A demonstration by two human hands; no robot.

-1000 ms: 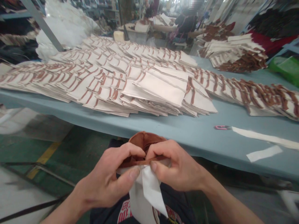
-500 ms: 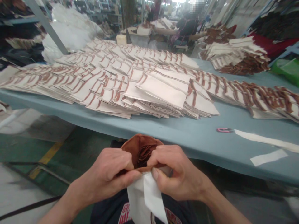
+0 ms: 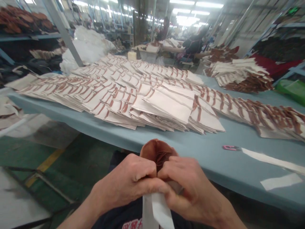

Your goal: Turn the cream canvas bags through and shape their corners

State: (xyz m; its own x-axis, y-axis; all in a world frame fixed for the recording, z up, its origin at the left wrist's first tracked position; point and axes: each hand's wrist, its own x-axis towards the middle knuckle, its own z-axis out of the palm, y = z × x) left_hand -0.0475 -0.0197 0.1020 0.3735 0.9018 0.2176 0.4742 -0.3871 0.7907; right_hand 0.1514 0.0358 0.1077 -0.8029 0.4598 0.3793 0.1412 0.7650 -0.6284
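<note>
Both hands are pressed together low in the head view, just below the near edge of the blue table [image 3: 181, 144]. My left hand [image 3: 127, 186] and my right hand [image 3: 190, 187] pinch a cloth piece with a bunched brown upper part [image 3: 157, 152] and a white fabric tail [image 3: 156, 213] hanging down over my dark shirt. The fingers of both hands are closed on the seam where brown meets white, thumbs touching.
Overlapping rows of white pieces with brown trim [image 3: 133, 92] cover the table. A second heap [image 3: 240, 74] lies at the far right. A small pink clip [image 3: 230, 147] and white fabric strips [image 3: 271, 159] lie near the right edge. A person sits at the back [image 3: 193, 47].
The hands have closed tighter together, squeezing the brown opening narrower. The view has tilted up, showing more of the hall's ceiling lights.
</note>
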